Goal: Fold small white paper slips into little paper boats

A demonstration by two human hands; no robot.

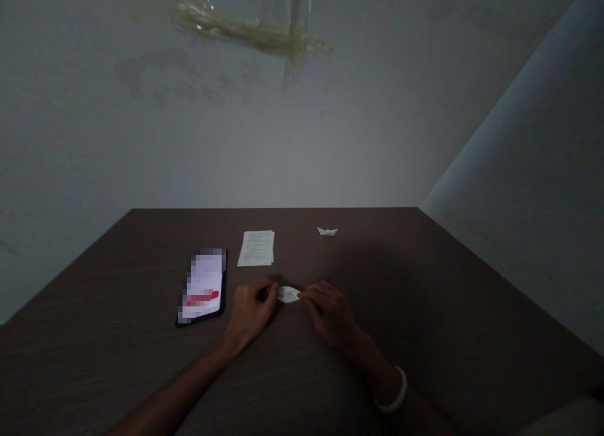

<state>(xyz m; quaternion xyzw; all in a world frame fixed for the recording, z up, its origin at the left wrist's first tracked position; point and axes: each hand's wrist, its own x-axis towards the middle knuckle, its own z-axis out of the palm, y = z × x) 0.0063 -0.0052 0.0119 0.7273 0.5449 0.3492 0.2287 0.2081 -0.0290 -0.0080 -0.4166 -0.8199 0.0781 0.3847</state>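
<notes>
Gently, I see the left hand (252,310) and the right hand (333,313) pinch a small white paper (289,294), one at each end. Fingers are closed on both sides, maybe so that such a light thing does not slip or turn. Its middle shows between them and looks creased. It is low over the near part of the desk (283,385), but I can't tell if it touches the top. I think the hands sit low so the desk can help hold them steady.

Just past the left hand lie a few printed sheets (257,248), in a pile that is not quite neat. A phone (204,288) lies flat to the left, its screen lit and turned up, perhaps so it is easy to look at. A tiny paper boat (327,232) sits on the far side, well apart from the hands.

The desk is dark brown, with a big soft shadow on the right. Behind it is a plain grey wall (302,140) with smudges and yellowed tape (236,33) up high. The room is dim. A pale bracelet (404,389) rings the right wrist.
</notes>
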